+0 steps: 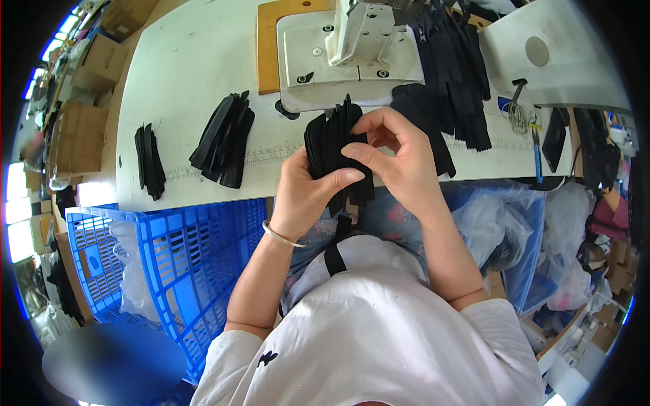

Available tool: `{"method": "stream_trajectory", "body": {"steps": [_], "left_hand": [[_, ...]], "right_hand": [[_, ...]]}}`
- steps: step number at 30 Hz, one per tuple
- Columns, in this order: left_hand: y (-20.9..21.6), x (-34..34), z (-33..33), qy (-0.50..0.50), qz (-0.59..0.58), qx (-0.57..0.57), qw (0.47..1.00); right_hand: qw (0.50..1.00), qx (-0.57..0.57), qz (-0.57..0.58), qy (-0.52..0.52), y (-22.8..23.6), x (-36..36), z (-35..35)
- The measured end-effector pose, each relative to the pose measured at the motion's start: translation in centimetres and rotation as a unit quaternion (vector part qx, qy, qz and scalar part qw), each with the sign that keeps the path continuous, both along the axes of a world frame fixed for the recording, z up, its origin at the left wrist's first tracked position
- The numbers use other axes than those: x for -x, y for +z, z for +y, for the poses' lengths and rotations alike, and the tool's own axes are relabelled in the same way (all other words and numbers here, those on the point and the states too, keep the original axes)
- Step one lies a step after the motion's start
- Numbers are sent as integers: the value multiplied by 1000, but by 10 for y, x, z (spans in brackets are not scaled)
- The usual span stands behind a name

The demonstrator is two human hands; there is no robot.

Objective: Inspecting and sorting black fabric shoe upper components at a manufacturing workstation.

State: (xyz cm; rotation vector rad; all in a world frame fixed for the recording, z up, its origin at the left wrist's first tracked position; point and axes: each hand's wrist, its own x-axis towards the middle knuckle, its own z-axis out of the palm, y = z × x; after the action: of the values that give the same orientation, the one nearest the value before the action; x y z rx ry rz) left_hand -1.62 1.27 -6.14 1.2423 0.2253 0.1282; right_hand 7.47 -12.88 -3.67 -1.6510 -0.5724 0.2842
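Both my hands hold a thick bundle of black fabric strips [332, 141] upright at the table's front edge, just below the sewing machine [349, 57]. My left hand [305, 193] wraps round its left and lower side, thumb across the front. With thumb and forefinger, my right hand [399, 159] pinches strips at the bundle's right side. Two more bundles lie to the left on the white table: a larger one [225, 141] and a smaller one [149, 162]. At the right, a long pile of black strips [457, 81] lies beside the machine, a zipper pull showing near its top.
A ruler scale runs along the table's front [264, 155]. A blue-handled tool [537, 159] and a coil of thread [518, 118] lie at the right. Blue plastic crates [183, 271] stand below on the left and right, with clear plastic bags [494, 223]. Cardboard boxes [80, 139] are stacked far left.
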Motion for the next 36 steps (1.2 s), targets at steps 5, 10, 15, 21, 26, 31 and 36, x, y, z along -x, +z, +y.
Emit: {"method": "stream_trajectory", "body": {"steps": [5, 10, 15, 21, 26, 31, 36], "left_hand": [[1, 1, 1, 4, 15, 15, 1000], [3, -2, 3, 0, 34, 25, 999], [3, 1, 0, 17, 25, -25, 999], [2, 1, -2, 18, 20, -25, 999], [1, 2, -1, 12, 6, -24, 1000], [1, 0, -2, 20, -1, -16, 1000], [0, 0, 0, 13, 6, -32, 999]], "right_hand": [[1000, 3, 24, 16, 0, -2, 0], [986, -117, 115, -44, -4, 1, 5], [999, -35, -6, 6, -3, 0, 1], [999, -38, -15, -16, -5, 3, 2], [999, -30, -27, -9, -5, 3, 2], [999, 4, -44, 2, -7, 2, 3], [994, -99, 25, -42, -10, 4, 7]]}}
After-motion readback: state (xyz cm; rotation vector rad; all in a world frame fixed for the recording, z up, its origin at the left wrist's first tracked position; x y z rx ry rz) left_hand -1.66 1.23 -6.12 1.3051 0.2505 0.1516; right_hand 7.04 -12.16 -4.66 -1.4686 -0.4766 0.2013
